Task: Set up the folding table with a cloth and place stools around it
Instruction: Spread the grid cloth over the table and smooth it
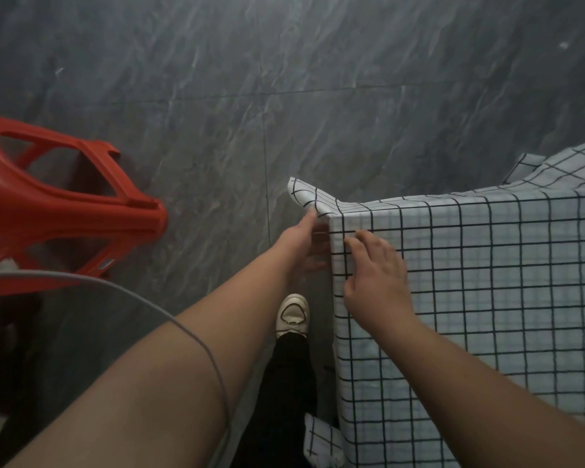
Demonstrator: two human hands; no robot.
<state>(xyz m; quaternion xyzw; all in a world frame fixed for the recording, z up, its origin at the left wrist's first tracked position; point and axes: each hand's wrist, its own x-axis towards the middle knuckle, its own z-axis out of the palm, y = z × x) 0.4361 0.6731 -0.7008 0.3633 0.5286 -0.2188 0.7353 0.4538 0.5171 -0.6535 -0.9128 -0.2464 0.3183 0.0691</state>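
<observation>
A white cloth with a black grid (480,282) covers the folding table at the right; the table itself is hidden under it. My left hand (304,244) reaches to the table's far left corner, fingers against the hanging cloth below the edge. My right hand (375,275) lies on top of the cloth just inside that corner, its fingers curled over the edge fold. A flap of cloth (304,194) sticks out past the corner. Red plastic stools (58,211), stacked, stand on the floor at the left.
Dark grey marbled floor tiles (284,79) stretch ahead and to the left. My foot in a white shoe (293,314) stands beside the table's left edge. A grey cable (183,329) crosses my left forearm. Another cloth corner (321,444) hangs at the bottom.
</observation>
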